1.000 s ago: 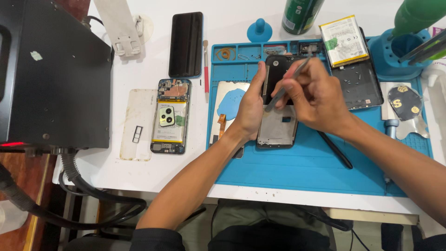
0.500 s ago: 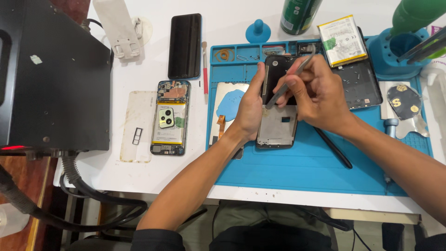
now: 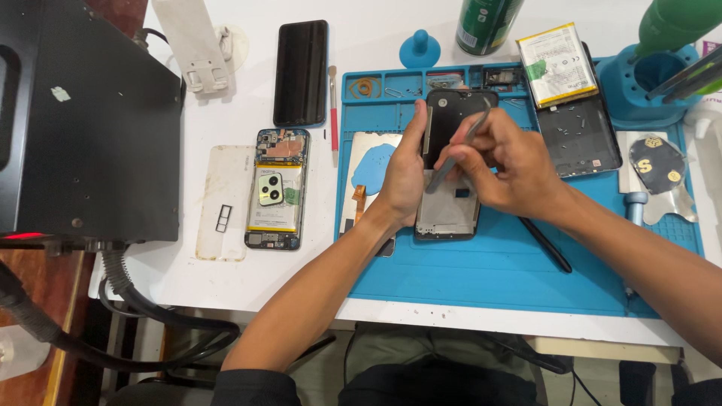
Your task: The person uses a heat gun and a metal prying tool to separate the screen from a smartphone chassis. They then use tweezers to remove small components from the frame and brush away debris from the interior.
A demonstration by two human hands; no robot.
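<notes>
Steadying a black opened phone frame (image 3: 450, 162) on the blue silicone work mat (image 3: 481, 278), the left hand (image 3: 402, 177) clasps its left edge; the right hand (image 3: 500, 165) pinches slim metal tweezers (image 3: 460, 146) over it.

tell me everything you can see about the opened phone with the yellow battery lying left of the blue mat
The opened phone with the yellow-edged battery lies flat on the white table, back cover off, long axis running away from the person. A circuit board shows at its far end, a pale green camera block with two lenses sits over the battery, and a small board fills the near end. A clear phone case lies beside it, a black phone beyond it. Neither hand touches it.
</notes>
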